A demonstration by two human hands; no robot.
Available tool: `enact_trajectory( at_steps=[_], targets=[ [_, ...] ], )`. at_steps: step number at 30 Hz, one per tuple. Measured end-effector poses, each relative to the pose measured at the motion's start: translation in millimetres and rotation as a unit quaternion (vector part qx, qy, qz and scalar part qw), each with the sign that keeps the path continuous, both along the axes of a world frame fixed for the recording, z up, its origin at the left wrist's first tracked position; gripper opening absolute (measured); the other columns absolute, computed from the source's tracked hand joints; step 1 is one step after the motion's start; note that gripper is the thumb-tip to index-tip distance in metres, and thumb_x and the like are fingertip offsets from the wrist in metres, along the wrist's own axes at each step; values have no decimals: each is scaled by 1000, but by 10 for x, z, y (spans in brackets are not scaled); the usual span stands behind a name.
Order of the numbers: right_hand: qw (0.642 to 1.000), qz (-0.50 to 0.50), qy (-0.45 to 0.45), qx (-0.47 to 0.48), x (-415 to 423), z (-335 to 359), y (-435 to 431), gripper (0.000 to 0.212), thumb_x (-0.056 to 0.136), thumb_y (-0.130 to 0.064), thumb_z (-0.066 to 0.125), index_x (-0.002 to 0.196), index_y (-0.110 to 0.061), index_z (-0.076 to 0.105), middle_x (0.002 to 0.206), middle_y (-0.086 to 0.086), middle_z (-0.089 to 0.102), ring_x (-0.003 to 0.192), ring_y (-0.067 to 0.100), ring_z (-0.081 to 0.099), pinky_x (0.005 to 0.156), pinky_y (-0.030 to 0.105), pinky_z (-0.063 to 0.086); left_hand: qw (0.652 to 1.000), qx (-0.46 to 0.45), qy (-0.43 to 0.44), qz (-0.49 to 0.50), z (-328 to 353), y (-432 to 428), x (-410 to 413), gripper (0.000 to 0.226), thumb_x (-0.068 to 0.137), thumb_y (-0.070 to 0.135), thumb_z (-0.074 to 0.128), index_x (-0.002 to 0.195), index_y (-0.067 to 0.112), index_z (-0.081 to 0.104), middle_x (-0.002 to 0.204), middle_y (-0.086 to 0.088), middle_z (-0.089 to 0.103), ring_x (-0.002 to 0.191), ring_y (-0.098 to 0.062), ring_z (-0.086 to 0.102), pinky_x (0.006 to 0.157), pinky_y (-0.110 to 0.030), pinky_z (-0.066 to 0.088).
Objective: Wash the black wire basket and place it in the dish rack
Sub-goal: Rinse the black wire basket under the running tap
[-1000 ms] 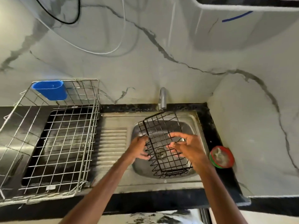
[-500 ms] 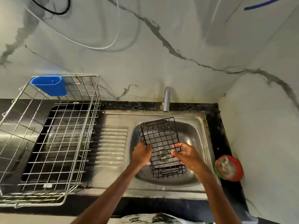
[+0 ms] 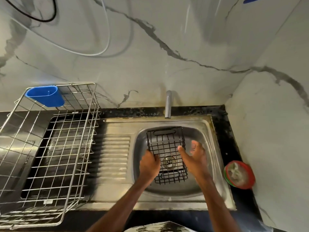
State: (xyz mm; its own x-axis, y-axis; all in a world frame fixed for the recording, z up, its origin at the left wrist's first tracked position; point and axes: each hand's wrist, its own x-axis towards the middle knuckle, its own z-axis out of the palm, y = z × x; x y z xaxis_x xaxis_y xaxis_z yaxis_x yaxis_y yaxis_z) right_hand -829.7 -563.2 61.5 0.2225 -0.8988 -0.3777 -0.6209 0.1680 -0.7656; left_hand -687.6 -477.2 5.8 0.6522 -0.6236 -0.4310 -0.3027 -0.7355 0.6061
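The left hand (image 3: 149, 164) curls its fingers around the left edge of the black wire basket (image 3: 167, 144) and holds it inside the bowl of the sink (image 3: 208, 148), below the tap (image 3: 168, 104) and over the drain. The right hand (image 3: 194, 158) is relaxed with its fingers spread, just beside the right side of the basket. The dish rack (image 3: 55, 144) stands to the left of the sink, well apart.

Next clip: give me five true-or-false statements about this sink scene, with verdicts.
1. The left hand grips the black wire basket. True.
2. A blue cup hangs on the dish rack. True.
3. The basket lies in the dish rack. False: it is held over the sink.
4. The right hand is clenched on the basket. False: the right hand's fingers are spread open.
5. The red bowl is left of the sink. False: the red bowl is right of it.
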Motion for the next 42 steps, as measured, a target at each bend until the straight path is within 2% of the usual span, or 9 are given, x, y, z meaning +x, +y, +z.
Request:
enact_trajectory(
  at_steps=[3, 8, 15, 25, 28, 31, 36, 39, 42],
  targets=[
    [997, -45, -56, 25, 84, 28, 4, 71, 90, -40, 73, 146, -10, 42, 127, 6, 59, 103, 14, 61, 65, 17, 50, 1000, -11, -16, -3, -37, -17, 7, 31, 108, 18, 41, 78, 25, 36, 83, -12, 68, 62, -18, 60, 48, -28, 47],
    [920, -179, -234, 258, 281, -66, 219, 85, 85, -32, 81, 151, -10, 33, 129, 13, 54, 112, 25, 61, 83, 42, 60, 999, -22, -35, 26, -57, 6, -69, 8, 107, 15, 40, 106, 11, 47, 75, 6, 50, 58, -2, 41, 45, -17, 31],
    [844, -298, -300, 330, 570, -202, 305, 81, 87, -25, 79, 154, -15, 33, 146, 17, 46, 129, 36, 52, 102, 59, 49, 996, -71, -19, 47, -169, 116, -140, 57, 102, 13, 50, 153, 4, 28, 92, -2, 70, 67, -13, 60, 59, -26, 43],
    [827, -340, -276, 352, 727, -265, 211, 62, 81, -32, 85, 123, -16, 42, 127, 14, 49, 118, 33, 54, 95, 60, 52, 996, -86, -23, 16, -358, 144, -45, 36, 99, 16, 59, 132, 13, 44, 77, 8, 61, 62, -1, 60, 44, -16, 39],
    [837, -341, -266, 336, 729, -300, 111, 65, 78, -33, 86, 125, -7, 49, 122, 15, 54, 104, 28, 63, 80, 58, 59, 996, -84, -6, -21, -413, 144, -72, 39, 104, 30, 58, 135, 13, 39, 93, 12, 61, 81, -10, 69, 61, -19, 48],
    [865, -308, -239, 315, 668, -315, -20, 52, 82, -30, 83, 120, -9, 54, 112, 12, 56, 107, 32, 61, 86, 63, 56, 989, -65, 37, -125, -588, 190, 144, 49, 105, 40, 54, 144, 12, 41, 120, -1, 70, 105, -17, 71, 87, -35, 58],
    [883, -315, -223, 265, 524, -333, -208, 41, 91, -21, 75, 119, 3, 57, 90, 8, 56, 83, 21, 56, 96, 64, 51, 981, -36, -86, -171, -480, -201, 810, 21, 98, 5, 54, 102, 12, 74, 95, -7, 74, 90, -22, 72, 75, -23, 49],
    [887, -301, -229, 264, 467, -369, -291, 32, 92, -21, 73, 112, 1, 60, 90, 7, 58, 84, 22, 57, 99, 64, 49, 961, -104, -148, -208, -361, -785, 1014, 46, 98, -1, 54, 144, 7, 51, 134, -14, 60, 121, -26, 61, 101, -34, 52],
    [891, -290, -222, 270, 439, -390, -332, 17, 94, -20, 71, 90, -8, 59, 88, 7, 59, 87, 27, 57, 97, 61, 50, 873, -115, -306, -361, -427, -1312, 1154, 90, 90, -10, 58, 164, 6, 9, 171, -15, 16, 158, -29, 18, 129, -39, 8]
  ],
)
